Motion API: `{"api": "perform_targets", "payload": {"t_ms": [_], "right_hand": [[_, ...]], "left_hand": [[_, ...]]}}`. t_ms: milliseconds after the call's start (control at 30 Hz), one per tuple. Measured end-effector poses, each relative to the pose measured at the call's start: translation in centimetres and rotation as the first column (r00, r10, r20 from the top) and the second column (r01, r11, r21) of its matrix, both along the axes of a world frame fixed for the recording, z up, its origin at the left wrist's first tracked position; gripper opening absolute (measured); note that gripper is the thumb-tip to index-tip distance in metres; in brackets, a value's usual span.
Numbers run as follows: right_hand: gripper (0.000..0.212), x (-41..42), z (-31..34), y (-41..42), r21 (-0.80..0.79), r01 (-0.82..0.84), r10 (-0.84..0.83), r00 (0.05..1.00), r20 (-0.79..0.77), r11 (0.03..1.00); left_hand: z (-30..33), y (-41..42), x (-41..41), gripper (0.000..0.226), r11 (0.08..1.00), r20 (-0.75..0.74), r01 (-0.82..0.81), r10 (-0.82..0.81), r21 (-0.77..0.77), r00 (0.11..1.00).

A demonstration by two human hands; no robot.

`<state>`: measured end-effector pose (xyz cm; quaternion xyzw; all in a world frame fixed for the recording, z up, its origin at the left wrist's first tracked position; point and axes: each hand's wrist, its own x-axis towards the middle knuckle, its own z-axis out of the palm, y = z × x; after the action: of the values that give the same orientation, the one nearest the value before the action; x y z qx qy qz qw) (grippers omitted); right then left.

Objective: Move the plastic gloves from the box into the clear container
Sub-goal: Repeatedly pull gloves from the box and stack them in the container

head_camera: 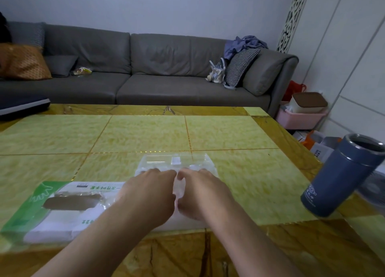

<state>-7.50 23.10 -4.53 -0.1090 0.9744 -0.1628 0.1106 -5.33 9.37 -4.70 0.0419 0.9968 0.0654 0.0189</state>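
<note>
At the far left, near the table's front edge, lies the glove box (60, 210): a flat white and green carton with a dark oval opening in its top face, and a fringe of thin film showing at that opening. It sits just inside the near rim of the table (52, 137), a glossy top of yellow-green mottled panels bordered by brown marbled stone, with thin seams between the panels. Left of and beyond the box the panels run bare to the far edge.

Just right of the box, the left hand (150, 195) reaches forward, knuckles up, fingers curled down onto a bunch of plastic gloves (179, 190), pale, crinkled and translucent. The right hand (200, 193) sits close beside it, fingers likewise curled, pinching the same film; the two hands nearly touch, with the film showing in the gap between them. Directly beyond their fingertips rests the clear container (177, 162), a shallow rectangular tray with rounded corners and a glassy sheen. The gloves appear to lie at its near edge; how far inside cannot be told.

Further right, bare tabletop runs to a blue cylindrical tumbler (341, 176) with a metal rim, open-topped, near the right edge. Behind the table stretches a grey sofa (145, 68).
</note>
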Motion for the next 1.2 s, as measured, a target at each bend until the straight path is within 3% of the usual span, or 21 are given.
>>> {"api": "perform_targets", "payload": {"t_ms": [267, 400, 500, 700, 833, 900, 1033, 1200], "right_hand": [[0.053, -0.5, -0.2, -0.1, 0.023, 0.033, -0.035, 0.995, 0.093, 0.999], [0.061, -1.1, -0.4, -0.1, 0.024, 0.065, -0.068, 0.984, 0.166, 0.998], [0.063, -1.7, -0.4, 0.0, 0.009, 0.079, -0.079, 0.965, 0.250, 0.997], [0.077, -2.1, 0.1, 0.9, -0.026, 0.049, -0.037, 0.942, 0.334, 0.998], [0.084, -2.4, -0.2, 0.5, 0.017, 0.038, -0.042, 0.936, 0.349, 0.999], [0.086, -2.6, -0.4, 0.3, 0.033, 0.031, -0.040, 0.941, 0.337, 0.999], [0.084, -3.1, -1.1, 0.5, 0.019, 0.036, -0.040, 0.955, 0.294, 0.999], [0.076, -3.2, -0.7, 0.7, 0.013, 0.004, -0.007, 0.960, 0.281, 1.000]], "left_hand": [[-0.7, 0.5, -1.7, 0.043, 0.992, 0.283, -0.127, 0.122, -0.001, 0.952], [0.1, 0.9, -2.6, 0.079, 0.994, 0.447, -0.108, 0.100, -0.006, 0.889], [0.6, 0.6, -3.2, 0.092, 0.996, 0.514, -0.048, 0.076, -0.069, 0.854], [1.3, -1.0, -4.2, 0.063, 0.998, 0.616, -0.053, 0.022, 0.033, 0.788], [1.1, 0.3, -4.4, 0.075, 0.963, 0.506, 0.109, 0.033, -0.247, 0.862], [0.4, 1.0, -4.1, 0.072, 0.949, 0.424, 0.116, 0.020, -0.294, 0.905], [-0.2, 0.8, -3.8, 0.050, 0.968, 0.356, 0.115, -0.029, -0.222, 0.934], [0.1, -0.8, -3.8, 0.029, 0.986, 0.432, 0.132, -0.074, -0.105, 0.899]]}}
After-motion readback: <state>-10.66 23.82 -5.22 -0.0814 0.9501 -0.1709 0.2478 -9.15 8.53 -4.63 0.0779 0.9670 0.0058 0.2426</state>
